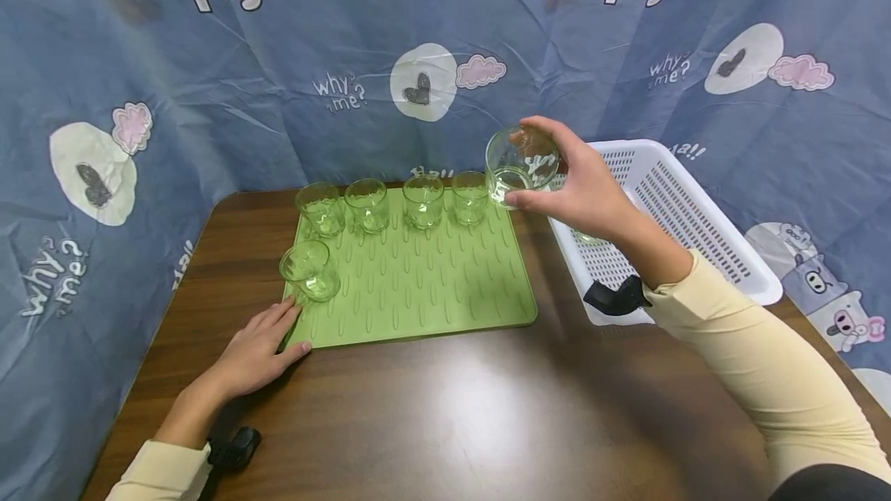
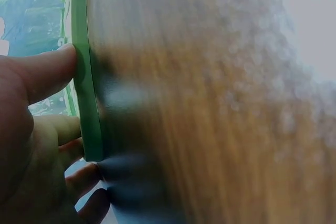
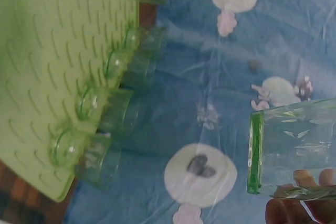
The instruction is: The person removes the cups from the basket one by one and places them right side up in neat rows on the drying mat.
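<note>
R hand [image 1: 592, 184]: grasping a glass [image 1: 517, 167], fingers part-spread to its width, thumb on near side. Glass about upright, held off the mat [image 1: 418, 284], near its far R corner, approx. 2 o'clock from mat ctr. L hand [image 1: 254, 354]: not clenched, nothing grasped; fingers extended, resting at mat's near L corner, 8 o'clock, thumb at near edge.

View diffs: R wrist cam shows glass's thick green base and fingertips seen thru/below the wall, w/ glass well apart from mat. L wrist cam shows L thumb tip touching mat's side face, other fingers by the corner. Basket [image 1: 685, 203] seen in head view only.

Surroundings: row of 4 glasses [image 1: 423, 203] along mat's far edge, 10 to 1 o'clock; fifth glass [image 1: 311, 273] at 9. White basket beyond mat at approx. 3, on the table [image 1: 431, 408]. R forearm w/ black band [image 1: 616, 296] crosses basket, blocking part; greenish item inside mostly hidden, ID n/a. Printed blue cloth [image 1: 334, 45] hangs at 12.
</note>
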